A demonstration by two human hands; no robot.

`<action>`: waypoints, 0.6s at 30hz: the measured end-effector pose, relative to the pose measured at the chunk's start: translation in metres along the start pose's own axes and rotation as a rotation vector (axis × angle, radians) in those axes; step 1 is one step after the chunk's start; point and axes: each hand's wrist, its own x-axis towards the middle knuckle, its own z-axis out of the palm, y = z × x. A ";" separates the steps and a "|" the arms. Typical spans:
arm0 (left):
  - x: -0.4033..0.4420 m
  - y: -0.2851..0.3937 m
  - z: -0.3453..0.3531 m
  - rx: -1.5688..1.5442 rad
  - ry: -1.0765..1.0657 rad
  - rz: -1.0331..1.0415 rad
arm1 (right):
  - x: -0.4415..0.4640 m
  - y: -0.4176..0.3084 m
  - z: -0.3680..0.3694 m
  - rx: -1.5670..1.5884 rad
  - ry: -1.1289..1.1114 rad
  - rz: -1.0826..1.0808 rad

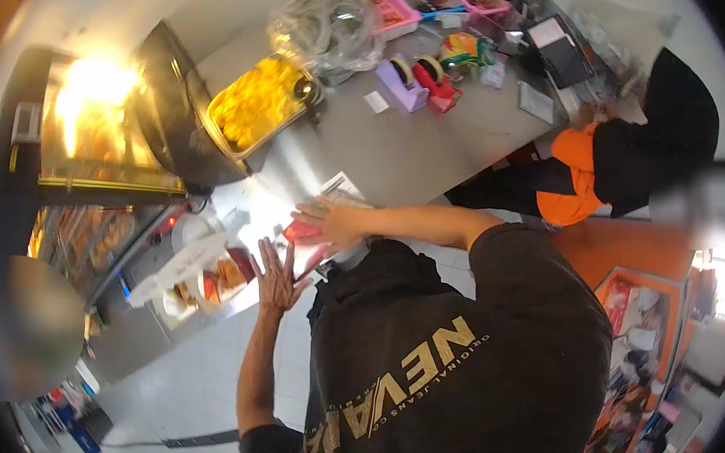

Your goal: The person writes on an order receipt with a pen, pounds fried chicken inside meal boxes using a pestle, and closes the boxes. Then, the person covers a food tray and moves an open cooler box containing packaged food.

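My right hand (332, 226) reaches over the bright end of the metal counter, its fingers stretched across a small red item (298, 231) whose kind I cannot make out. Close below it, my left hand (277, 284) has its fingers spread, with nothing visible in it. Beside the left hand stands an open white carton (180, 264) with food and small cups in it. A printed paper (344, 188) lies just past the right hand. Glare washes out the surface around both hands.
A metal tray of yellow pieces (257, 103) stands on the counter (345, 130). Farther along are a purple tape dispenser (402, 88), a red one (438, 86), a clear plastic bag (332, 30) and a pink basket (394, 9). A lit display case (87, 116) stands left; a person in black and orange (636, 155) is right.
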 end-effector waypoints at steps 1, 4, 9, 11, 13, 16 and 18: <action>0.005 0.002 -0.002 -0.019 -0.002 0.032 | -0.007 0.000 -0.011 0.035 0.034 0.052; 0.020 0.004 0.023 0.030 0.079 0.049 | -0.038 0.028 -0.024 0.218 0.410 0.568; 0.038 0.010 0.027 -0.204 0.183 0.038 | -0.156 0.184 -0.038 0.060 1.292 1.308; 0.044 0.012 0.025 -0.260 0.183 0.028 | -0.182 0.220 -0.063 0.626 1.310 1.444; 0.046 0.011 0.026 -0.294 0.176 0.015 | -0.181 0.227 -0.119 1.253 1.185 1.470; 0.051 0.006 0.029 -0.317 0.131 -0.007 | -0.187 0.277 -0.125 1.386 0.824 1.553; 0.055 0.007 0.024 -0.338 0.070 -0.038 | -0.185 0.287 -0.133 1.331 0.639 1.519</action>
